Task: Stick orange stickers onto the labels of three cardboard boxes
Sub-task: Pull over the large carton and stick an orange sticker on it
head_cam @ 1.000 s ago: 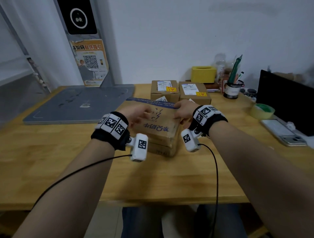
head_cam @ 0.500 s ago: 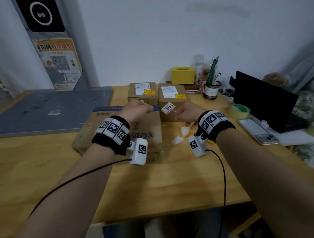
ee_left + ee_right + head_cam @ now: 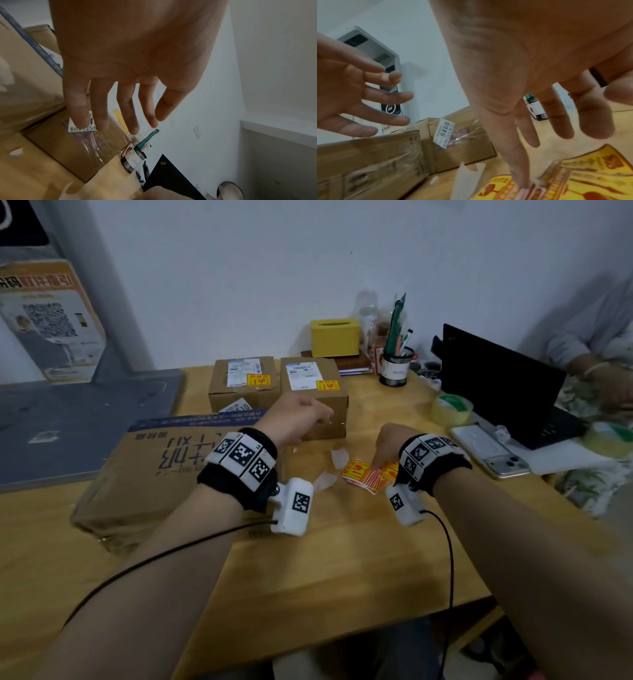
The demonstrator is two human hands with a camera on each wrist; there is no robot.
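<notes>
Two small cardboard boxes [image 3: 243, 386] [image 3: 313, 395] stand at the back, each with a white label and an orange sticker on top. A large flat box [image 3: 164, 470] lies at the left. A pile of orange stickers [image 3: 363, 474] [image 3: 573, 182] lies on the table. My right hand [image 3: 385, 446] [image 3: 539, 135] reaches down with straight fingers, its index tip touching the pile. My left hand [image 3: 298, 419] [image 3: 130, 121] hovers over the large box's right end, fingers spread and holding nothing. It also shows in the right wrist view, as the left hand [image 3: 359, 94].
White backing scraps [image 3: 339, 457] lie beside the stickers. A pen cup [image 3: 395, 368], yellow tissue box [image 3: 335, 337], tape roll [image 3: 451, 407], phone [image 3: 489, 453] and black laptop [image 3: 496, 381] crowd the back right. Another person [image 3: 603, 361] sits at the right. A grey board [image 3: 68, 419] lies at left.
Both hands let go of the large box, which now lies further left. My right hand moved down onto the sticker pile, and my left hand lifted off the box and opened.
</notes>
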